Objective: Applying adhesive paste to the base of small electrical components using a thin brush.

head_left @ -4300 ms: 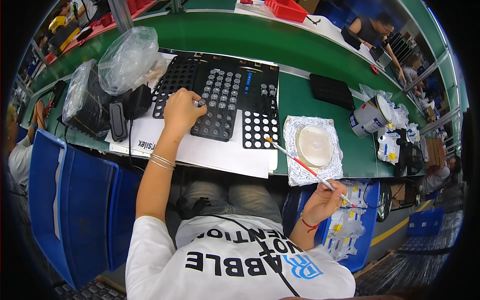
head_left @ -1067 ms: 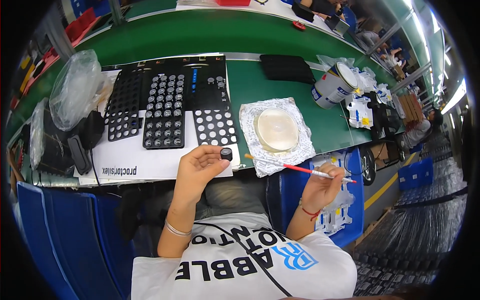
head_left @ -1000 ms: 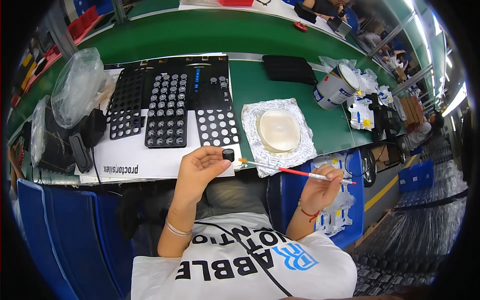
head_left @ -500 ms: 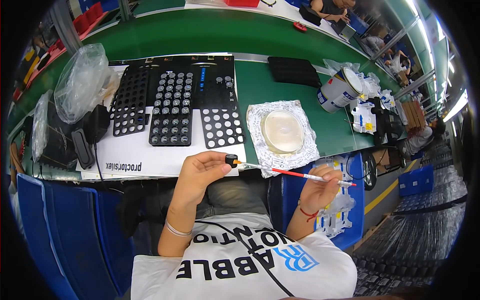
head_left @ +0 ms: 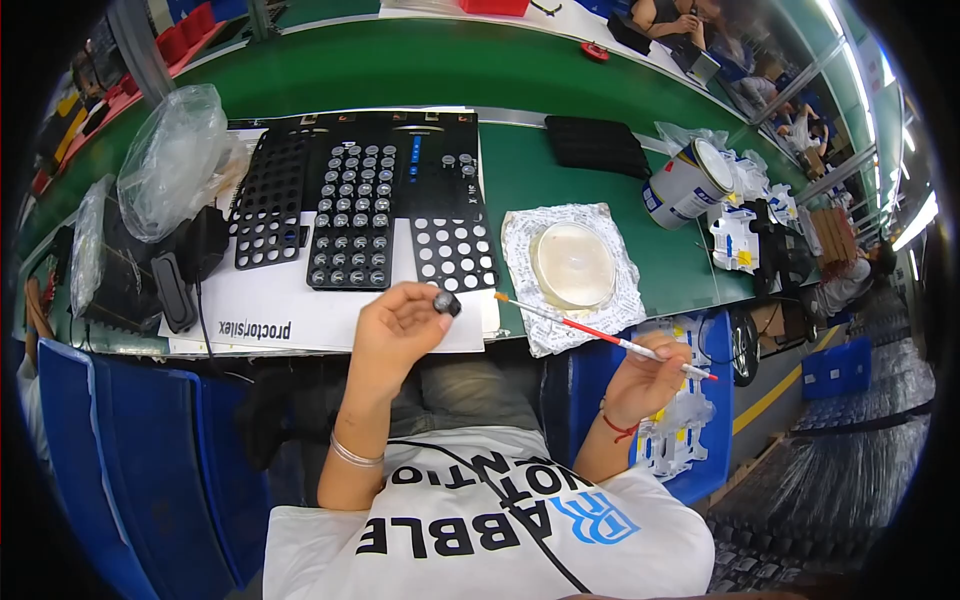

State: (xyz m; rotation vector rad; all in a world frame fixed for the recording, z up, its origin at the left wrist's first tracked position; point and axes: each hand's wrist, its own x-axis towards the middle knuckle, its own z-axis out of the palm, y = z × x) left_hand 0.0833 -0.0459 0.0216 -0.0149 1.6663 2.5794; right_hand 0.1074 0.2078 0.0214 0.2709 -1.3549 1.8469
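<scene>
Between the thumb and fingers of my left hand [head_left: 400, 325] is a small round black part [head_left: 447, 303] with a greyish face, held just off the table's front edge. My right hand [head_left: 645, 380] is closed on a thin paintbrush [head_left: 590, 332] with a red and silver handle. Its orange bristle tip points left and stands apart from the black part. Beyond the brush, a round dish of pale, cream-coloured stuff [head_left: 574, 264] sits on a crumpled printed sheet [head_left: 523, 330]. Ahead of my left hand, a black tray [head_left: 318, 277] carries rows of similar small round parts.
Another perforated black tray [head_left: 270, 190] and a perforated black plate [head_left: 452, 253] flank the filled one. A tilted paint can [head_left: 688, 184] stands at the right, near white plastic parts [head_left: 735, 240]. A clear plastic bag [head_left: 172, 165] lies left. Across the bench, another person [head_left: 672, 22] works.
The brush tip has come away from the black part. My left hand has moved slightly left and up, turning the part so its face shows.
</scene>
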